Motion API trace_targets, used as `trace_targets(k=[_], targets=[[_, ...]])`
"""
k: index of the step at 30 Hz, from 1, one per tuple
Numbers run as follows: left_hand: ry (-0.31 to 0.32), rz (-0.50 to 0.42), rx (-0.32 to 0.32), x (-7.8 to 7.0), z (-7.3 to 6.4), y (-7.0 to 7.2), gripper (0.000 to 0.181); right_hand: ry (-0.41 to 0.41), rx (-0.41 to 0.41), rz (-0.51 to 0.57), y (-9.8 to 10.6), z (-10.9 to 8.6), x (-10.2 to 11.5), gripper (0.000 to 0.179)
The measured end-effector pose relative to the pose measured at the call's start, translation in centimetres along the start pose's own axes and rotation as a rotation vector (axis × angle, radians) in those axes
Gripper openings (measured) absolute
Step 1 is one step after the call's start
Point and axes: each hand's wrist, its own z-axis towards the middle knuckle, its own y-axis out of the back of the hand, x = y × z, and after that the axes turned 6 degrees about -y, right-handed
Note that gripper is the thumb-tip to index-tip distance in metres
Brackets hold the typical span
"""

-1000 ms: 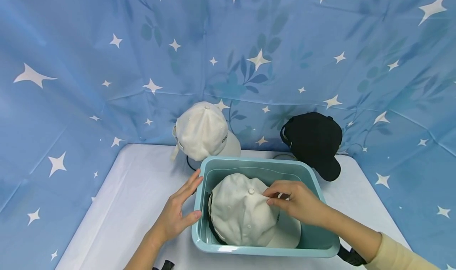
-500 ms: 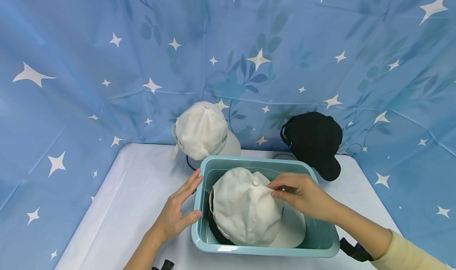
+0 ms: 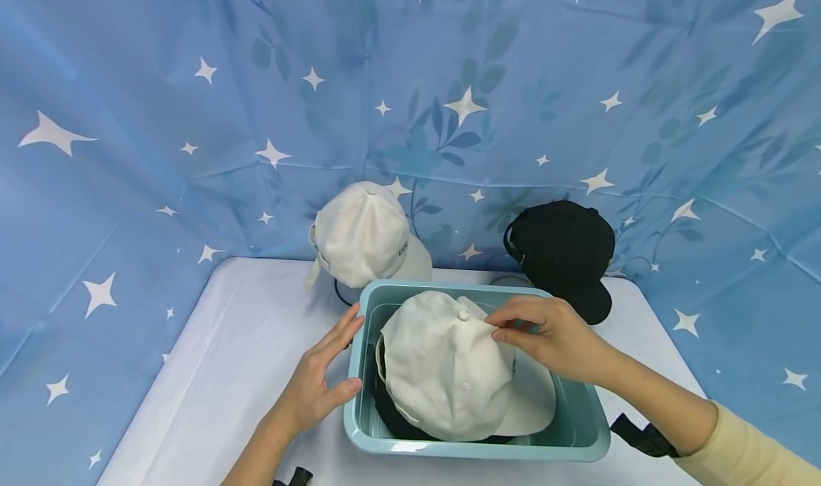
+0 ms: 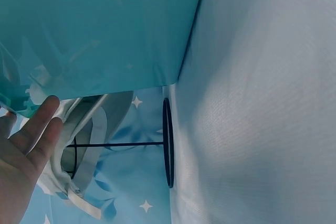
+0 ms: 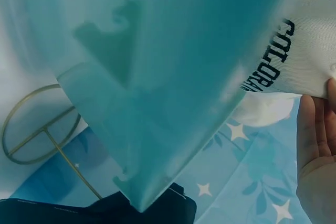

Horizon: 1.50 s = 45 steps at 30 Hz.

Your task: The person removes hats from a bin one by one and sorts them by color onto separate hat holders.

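Teal basin (image 3: 474, 451): contained a black item (image 3: 395, 416); above that, a white cap (image 3: 442, 372), partly over the rim. Right hand (image 3: 561, 335): pinched this cap's crown. Left hand (image 3: 321, 375): fingers apart, at the basin's side. Behind the basin: second white cap (image 3: 362, 236), black cap (image 3: 564, 258).

The white cap (image 3: 442, 372) is crown up over the teal basin (image 3: 474, 452), its cloth softly creased, its brim toward the basin's right end and dark block lettering across its front — pinched near the top button in the grip of the right hand (image 3: 548, 336). The basin, a smooth, rounded rectangle with a thick rim, stands upright and lengthwise from left to right — the fingers of the left hand (image 3: 323, 372) extended against its left side.
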Motion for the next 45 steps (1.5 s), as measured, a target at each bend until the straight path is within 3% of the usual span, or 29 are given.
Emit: trace_targets(k=[18,27,45], targets=[[0.002,-0.004,-0.001,-0.1,0.1,0.0,0.077,0.031,-0.004,-0.056,2.1,1.2,1.5,0.042],[0.007,-0.007,0.001,0.0,0.0,0.0,0.077,0.060,-0.030,-0.025,2.9,1.3,2.0,0.047],[0.025,-0.012,0.005,0.1,-0.1,0.1,0.078,0.123,-0.094,-0.099,4.6,3.2,2.8,0.051]])
